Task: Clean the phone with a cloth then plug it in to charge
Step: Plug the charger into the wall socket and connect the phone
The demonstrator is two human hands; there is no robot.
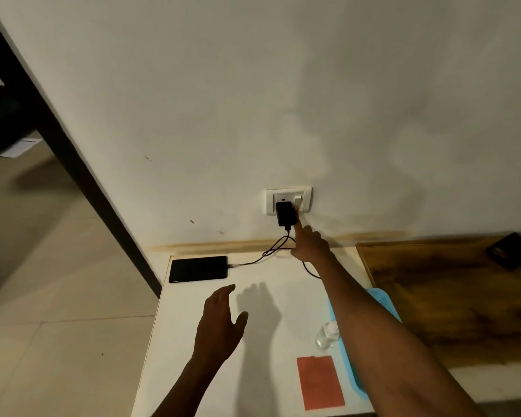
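Observation:
A black phone (197,269) lies flat at the far left corner of the white table (271,302), with a black cable (271,251) running from its right end up to a black charger (285,213) plugged into the wall socket plate (288,201). My right hand (309,245) reaches to the wall, its index finger touching the white switch (298,201) beside the charger, the other fingers curled. My left hand (221,322) hovers over the table's middle, fingers loosely apart, holding nothing. An orange-red cloth (320,382) lies flat near the table's front right.
A small clear bottle (327,335) stands beside a light blue basket (382,308) at the table's right, partly hidden by my right arm. A wooden surface (451,296) adjoins on the right, with a dark object (512,249) at its far end. Tiled floor lies left.

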